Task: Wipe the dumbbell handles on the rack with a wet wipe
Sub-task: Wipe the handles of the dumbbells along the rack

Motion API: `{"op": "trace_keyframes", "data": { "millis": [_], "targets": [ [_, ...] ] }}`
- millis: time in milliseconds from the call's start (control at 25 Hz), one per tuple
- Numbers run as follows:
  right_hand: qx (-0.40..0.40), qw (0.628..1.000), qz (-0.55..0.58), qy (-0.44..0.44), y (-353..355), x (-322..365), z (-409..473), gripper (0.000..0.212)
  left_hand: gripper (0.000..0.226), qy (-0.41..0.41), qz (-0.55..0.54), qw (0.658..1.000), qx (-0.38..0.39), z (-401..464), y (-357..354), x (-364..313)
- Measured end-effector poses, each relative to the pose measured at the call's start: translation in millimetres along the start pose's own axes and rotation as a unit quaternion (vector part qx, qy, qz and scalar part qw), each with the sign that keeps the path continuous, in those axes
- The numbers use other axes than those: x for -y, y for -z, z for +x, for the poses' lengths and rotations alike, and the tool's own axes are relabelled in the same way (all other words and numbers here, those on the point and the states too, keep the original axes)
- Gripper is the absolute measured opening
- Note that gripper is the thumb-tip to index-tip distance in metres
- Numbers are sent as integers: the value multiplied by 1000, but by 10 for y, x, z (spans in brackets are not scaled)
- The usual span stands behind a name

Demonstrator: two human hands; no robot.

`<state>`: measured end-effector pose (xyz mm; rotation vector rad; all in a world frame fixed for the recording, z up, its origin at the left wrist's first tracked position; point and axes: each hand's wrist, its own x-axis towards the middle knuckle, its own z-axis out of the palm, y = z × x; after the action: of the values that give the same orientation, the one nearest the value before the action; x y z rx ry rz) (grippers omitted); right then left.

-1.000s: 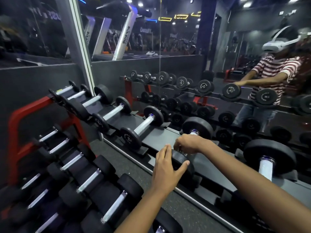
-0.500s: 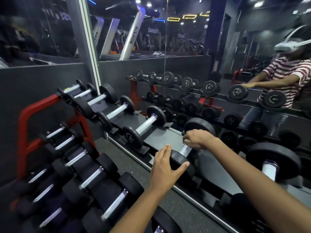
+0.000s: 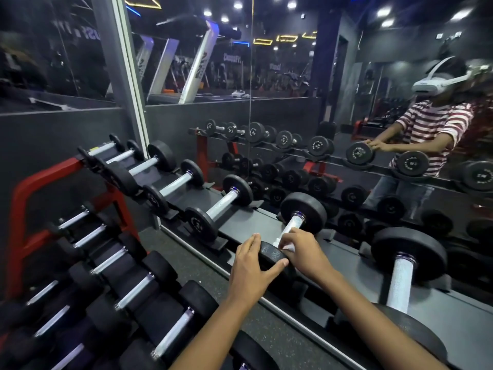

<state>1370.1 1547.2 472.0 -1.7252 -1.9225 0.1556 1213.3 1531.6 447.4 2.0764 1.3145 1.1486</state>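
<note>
Chrome-handled black dumbbell (image 3: 298,220) on rack (image 3: 248,222), white wipe (image 3: 286,245) around handle

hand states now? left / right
Left hand: grips the near black round weight plate of the dumbbell.
Right hand: curled round a white wet wipe on the silver knurled handle.

One head-worn wide-angle view looks forward and down, close over the grey tiered dumbbell rack (image 3: 248,222), facing the wall mirror (image 3: 346,116) just behind it.
</note>
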Motion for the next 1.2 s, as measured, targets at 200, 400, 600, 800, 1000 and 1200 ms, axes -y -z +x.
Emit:
{"op": "trace_keyframes", "data": {
  "millis": [200,400,600,800,1000,1200],
  "targets": [
    [-53,975,129,-172,-26,-59,-20,4,90,-2,2,1000,-1,12,-4,1],
    [-137,915,216,-311,-42,-272,296,19,91,-1,-5,1000,4,9,-3,2],
    [-135,884,289,-343,-89,-337,379,13,90,-6,-5,1000,-2,16,-21,26],
    [-40,884,322,-337,-71,-222,208,26,90,-4,7,1000,0,14,-24,23],
    [73,896,312,-307,-28,-126,40,24,90,-2,19,1000,0,10,-30,16],
    [-38,919,202,-337,16,-183,125,21,91,-7,32,999,4,4,-28,19]
  ]
}}
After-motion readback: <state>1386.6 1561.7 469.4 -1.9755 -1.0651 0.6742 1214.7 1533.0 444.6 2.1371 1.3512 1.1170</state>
